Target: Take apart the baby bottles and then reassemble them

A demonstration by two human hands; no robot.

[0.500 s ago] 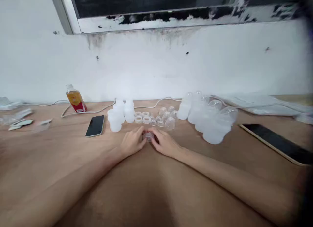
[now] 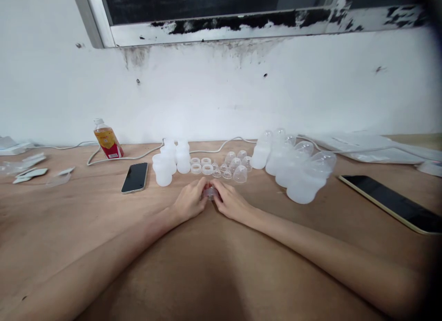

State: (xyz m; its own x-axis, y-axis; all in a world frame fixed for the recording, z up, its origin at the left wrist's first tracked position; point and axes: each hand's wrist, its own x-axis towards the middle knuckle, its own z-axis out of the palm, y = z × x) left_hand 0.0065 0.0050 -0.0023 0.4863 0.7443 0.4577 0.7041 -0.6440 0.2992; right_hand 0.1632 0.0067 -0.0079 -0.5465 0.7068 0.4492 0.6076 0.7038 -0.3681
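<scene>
My left hand (image 2: 189,201) and right hand (image 2: 233,202) meet around the middle of the tabletop (image 2: 203,275), well in from its far edge, with a small clear piece (image 2: 210,192) between them. Both sets of fingers are grasping it, the left pinching one side, the right the other. They cover much of it, so I cannot tell how it is formed underneath. I'd judge that even pressure from both sides suits it, its rim level rather than tipped, with a light grip, since anything so thin-looking may flex or slip. Beyond, toward the far edge, sit white rings (image 2: 207,171), small clear cones (image 2: 216,173) and clear domes (image 2: 240,174); frosted bottles (image 2: 163,178) stand left of them, dome-topped frosted containers (image 2: 301,192) to the right.
</scene>
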